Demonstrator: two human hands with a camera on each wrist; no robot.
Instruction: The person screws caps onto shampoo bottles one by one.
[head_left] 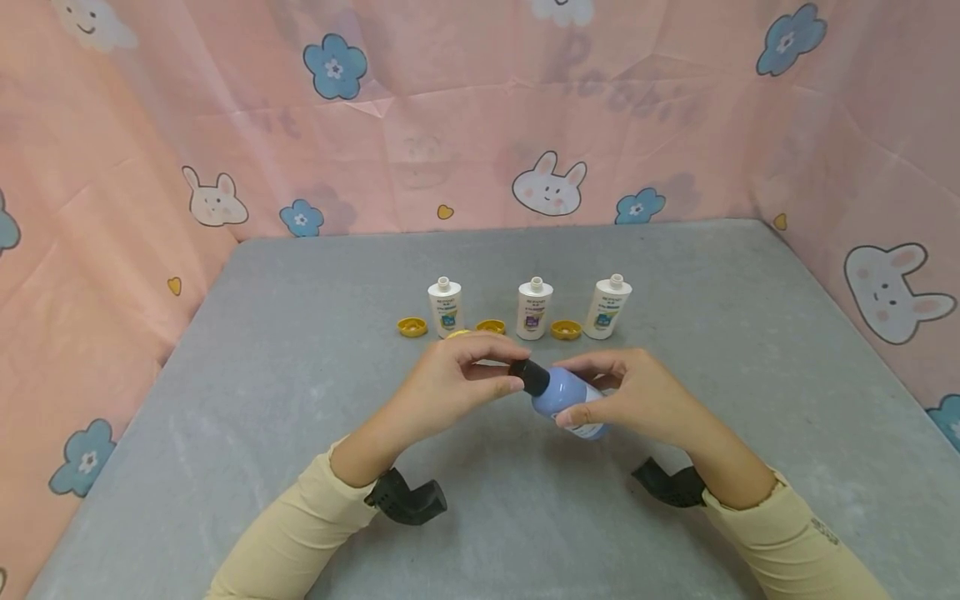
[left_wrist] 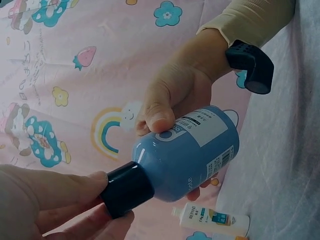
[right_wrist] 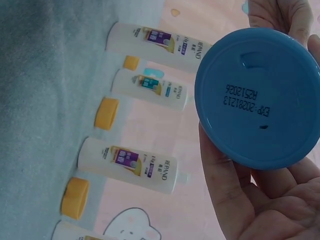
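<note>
A blue bottle (head_left: 564, 393) with a black cap (head_left: 532, 377) is held tilted above the table, cap end up and to the left. My right hand (head_left: 637, 396) grips the bottle's body, thumb on the near side and fingers on the far side. With thumb and fingertips my left hand (head_left: 450, 387) pinches the black cap, which sits on the bottle's neck. White labels (left_wrist: 202, 127) show on the bottle in the left wrist view. Its round base (left_wrist: 231, 131) points away from the cap; in the right wrist view the bottle's bottom (right_wrist: 257, 100) carries a printed date.
Beyond my hands, white uncapped bottles (head_left: 535, 310) stand in a row on the grey table (head_left: 300, 375). Yellow caps (head_left: 566, 330) lie beside them; one is mostly hidden behind my left hand. A pink printed curtain (head_left: 450, 108) encloses the back and sides.
</note>
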